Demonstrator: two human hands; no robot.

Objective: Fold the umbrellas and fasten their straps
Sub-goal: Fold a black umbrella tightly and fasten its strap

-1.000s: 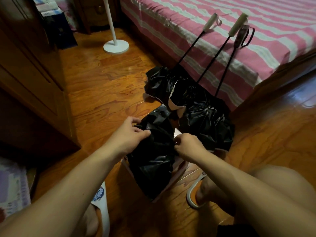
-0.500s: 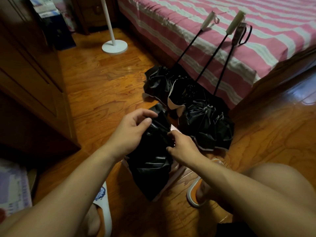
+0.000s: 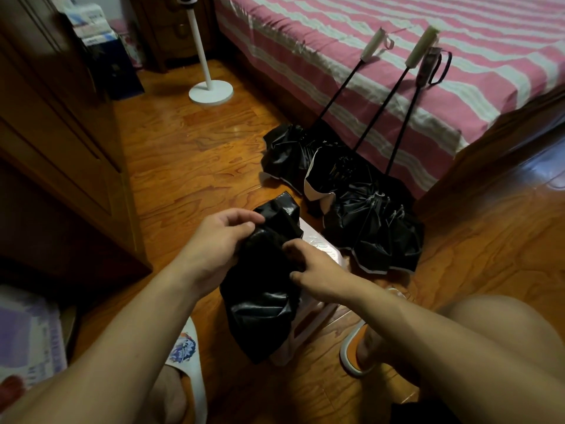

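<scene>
Although you have one umbrella (image 3: 260,289) in your hands, the head view suggests most of the job is still ahead of you. That umbrella hangs just in front of your knees, on the near side of the bed (image 3: 397,56), its black canopy bunched and gathered but not rolled tight, and I cannot see its strap at all, so I would judge it unfastened. Three more umbrellas (image 3: 360,209) lean against the side of the bed with their shafts extended and their handles resting on the striped cover; their canopies lie slumped in loose heaps on the wooden floor (image 3: 189,160) at the foot of the bed frame. None of those looks folded or strapped.

Your left hand (image 3: 214,243) curls around the upper part of the held canopy, thumb and fingers closed on the fabric. Your right hand (image 3: 312,270) is on the bed side of that same bundle, fingertips pinching a fold of the black cloth close to your left thumb. Both hands are therefore grasping the umbrella, neither lying slack. You probably still need to gather the pleats, wrap them and find the strap.
</scene>
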